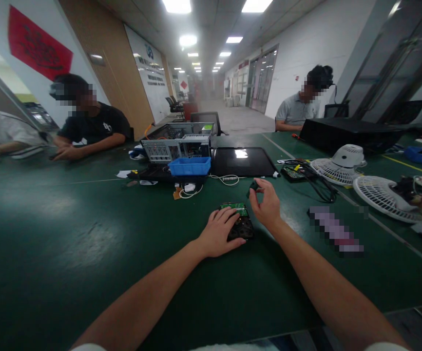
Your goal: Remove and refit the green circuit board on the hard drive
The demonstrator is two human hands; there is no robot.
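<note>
Two forearms (156, 285) | left hand (217, 233): fingers apart on one circuit-board unit (241, 227) | right hand (267, 202): fingers pinching one dark piece (252, 186)

Your table (86, 282) presents a smooth green surface with a soft sheen, glare spreading at left. Before you, the circuit board (239, 208) looks faintly shiny beside its dark, plastic-looking housing (243, 230). Farther off, you see the computer case (176, 148) in perforated bare metal, the tray (189, 168) in smooth blue plastic, and the panel (229, 165) in glossy black, mirroring light. At right, the fan guards (328, 170) appear as white plastic.
</note>
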